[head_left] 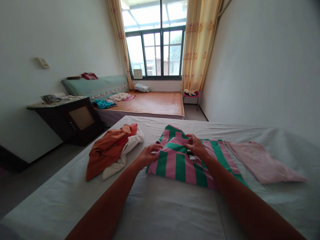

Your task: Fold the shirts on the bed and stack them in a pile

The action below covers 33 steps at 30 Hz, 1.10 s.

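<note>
A pink and green striped garment (180,163) lies spread on the white bed sheet (165,206) in front of me. My left hand (149,154) pinches its left edge, fingers closed on the cloth. My right hand (196,145) grips a fold near the garment's top middle, fingers curled into the fabric. Both forearms reach out from the bottom of the view.
A heap of orange, red and white clothes (112,150) sits to the left of the striped garment. A folded pink cloth (260,160) lies to its right. Beyond the bed stand a dark cabinet (72,120), a mat-covered bed (152,103), a small stool (191,95) and a window (157,50).
</note>
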Each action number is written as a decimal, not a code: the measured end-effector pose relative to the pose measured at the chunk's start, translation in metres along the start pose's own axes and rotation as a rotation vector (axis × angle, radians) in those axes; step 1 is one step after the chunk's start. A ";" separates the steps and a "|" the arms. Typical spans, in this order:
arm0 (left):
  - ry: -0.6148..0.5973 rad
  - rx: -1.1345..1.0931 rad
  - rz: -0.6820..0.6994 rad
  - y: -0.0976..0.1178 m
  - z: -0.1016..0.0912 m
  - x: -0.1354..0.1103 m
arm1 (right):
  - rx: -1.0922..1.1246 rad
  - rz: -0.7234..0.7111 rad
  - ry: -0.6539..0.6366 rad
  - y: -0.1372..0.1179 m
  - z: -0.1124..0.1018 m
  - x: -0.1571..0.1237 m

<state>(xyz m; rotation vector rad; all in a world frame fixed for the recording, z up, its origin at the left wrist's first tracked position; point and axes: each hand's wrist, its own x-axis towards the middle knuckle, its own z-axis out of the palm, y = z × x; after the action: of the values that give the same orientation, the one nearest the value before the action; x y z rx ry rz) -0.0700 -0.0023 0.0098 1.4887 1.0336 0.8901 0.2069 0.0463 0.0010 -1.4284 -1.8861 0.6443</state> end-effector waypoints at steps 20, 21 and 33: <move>0.055 0.561 0.315 -0.018 -0.005 0.013 | -0.026 -0.520 -0.333 -0.026 -0.018 -0.059; 0.034 0.591 0.336 -0.016 -0.006 0.012 | -0.048 -0.537 -0.336 -0.024 -0.019 -0.059; 0.059 0.709 0.378 0.010 -0.011 0.019 | -0.363 -0.339 -0.216 0.030 -0.068 -0.050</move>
<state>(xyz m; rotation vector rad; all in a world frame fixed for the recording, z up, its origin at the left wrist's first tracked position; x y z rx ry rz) -0.0720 0.0182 0.0211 2.3202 1.2008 0.8690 0.2865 0.0054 0.0122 -1.2400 -2.4423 0.3097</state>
